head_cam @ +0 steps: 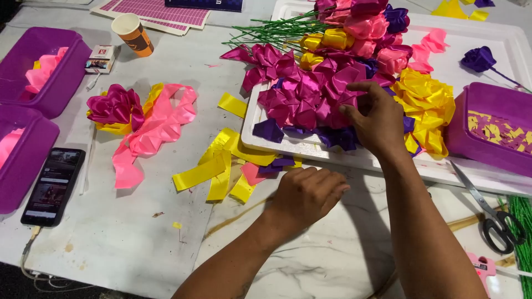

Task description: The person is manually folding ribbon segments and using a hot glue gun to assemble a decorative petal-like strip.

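Observation:
My right hand (377, 119) reaches over the white tray (288, 145), and its fingers touch the heap of folded magenta ribbon petals (307, 91). Whether it grips a petal I cannot tell. Purple petals (339, 138) lie just under that hand and yellow ribbon flowers (426, 105) to its right. My left hand (307, 194) rests on the table in front of the tray with fingers curled, beside loose yellow ribbon strips (213, 169). Finished ribbon roses on green stems (360, 33) lie at the back of the tray.
Purple tubs (41, 69) with pink ribbon stand at the left, another purple tub (493, 130) of scraps at the right. A phone (54, 185), paper cup (133, 34), small box (101, 59), pink ribbon with a magenta flower (147, 124), scissors (490, 213) and a pink glue gun (483, 267) lie around.

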